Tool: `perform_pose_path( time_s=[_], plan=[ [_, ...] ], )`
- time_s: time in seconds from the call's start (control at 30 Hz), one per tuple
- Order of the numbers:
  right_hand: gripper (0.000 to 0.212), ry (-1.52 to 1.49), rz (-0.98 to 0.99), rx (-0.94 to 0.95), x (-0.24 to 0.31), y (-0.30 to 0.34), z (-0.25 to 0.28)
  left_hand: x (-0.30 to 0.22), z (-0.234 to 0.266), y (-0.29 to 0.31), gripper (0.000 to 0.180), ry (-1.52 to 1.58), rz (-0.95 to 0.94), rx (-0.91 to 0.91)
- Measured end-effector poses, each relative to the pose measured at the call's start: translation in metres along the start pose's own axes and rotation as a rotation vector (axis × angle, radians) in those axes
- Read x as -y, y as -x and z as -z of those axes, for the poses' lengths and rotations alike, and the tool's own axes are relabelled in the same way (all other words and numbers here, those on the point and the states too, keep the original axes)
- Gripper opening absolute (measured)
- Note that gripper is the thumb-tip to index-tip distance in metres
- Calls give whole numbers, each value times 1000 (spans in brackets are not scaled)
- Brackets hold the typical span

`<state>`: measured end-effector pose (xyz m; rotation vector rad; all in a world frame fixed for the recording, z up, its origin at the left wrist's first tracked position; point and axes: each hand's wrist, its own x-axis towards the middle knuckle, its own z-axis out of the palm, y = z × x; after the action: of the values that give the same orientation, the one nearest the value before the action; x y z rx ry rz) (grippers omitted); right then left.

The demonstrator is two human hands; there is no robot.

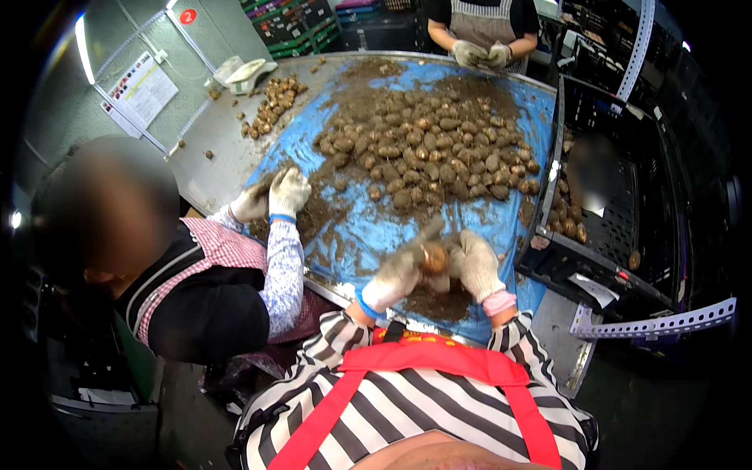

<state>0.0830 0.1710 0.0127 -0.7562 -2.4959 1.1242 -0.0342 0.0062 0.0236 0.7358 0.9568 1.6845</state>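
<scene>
Just in front of me, my left hand point(397, 274), in a soiled white glove with a blue band at the wrist, grips a small brown taro point(435, 258). The taro's rounded end is paler and orange-brown. Close at its right side, my right hand point(478, 268), gloved with a pink cuff, has curled fingers; what they hold is hidden. Some blur lies over the left fingers. Beyond both hands, a broad heap of earthy taros point(431, 149) covers a blue plastic sheet point(345, 262). Loose dark soil point(442, 304) lies beneath my hands.
A co-worker in a checked apron point(227, 243) works close on my left, gloved hands over soil. Another person's gloved hands point(482, 55) are at the far edge. A black crate point(603, 258) holding some taros stands right. Smaller taros point(274, 106) and a pale scale-like object point(247, 74) lie far left.
</scene>
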Motion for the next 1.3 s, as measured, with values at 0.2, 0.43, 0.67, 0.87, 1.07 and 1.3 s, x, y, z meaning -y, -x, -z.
perform_pose_path(
  time_s=[0.2, 0.43, 0.67, 0.87, 1.07, 1.3],
  plan=[
    [40, -367, 276, -186, 9, 7, 29, -39, -6, -4, 113, -143, -164, -30],
    [47, -782, 179, 151, 13, 7, 29, -31, -6, -3, 98, -266, -240, -186],
    [18, -389, 361, -124, 39, 8, 7, -36, -24, -2, 84, -1023, -173, -278],
    [17, -304, 78, -147, 8, -15, 22, -39, -29, 0, 89, -942, -258, -197],
    [26, -128, 123, 20, 24, 3, 29, -36, -27, -3, 86, -1034, -278, -185],
    [37, -238, 418, -280, 25, 14, 9, -26, -25, -9, 85, -784, -203, -79]
  ],
)
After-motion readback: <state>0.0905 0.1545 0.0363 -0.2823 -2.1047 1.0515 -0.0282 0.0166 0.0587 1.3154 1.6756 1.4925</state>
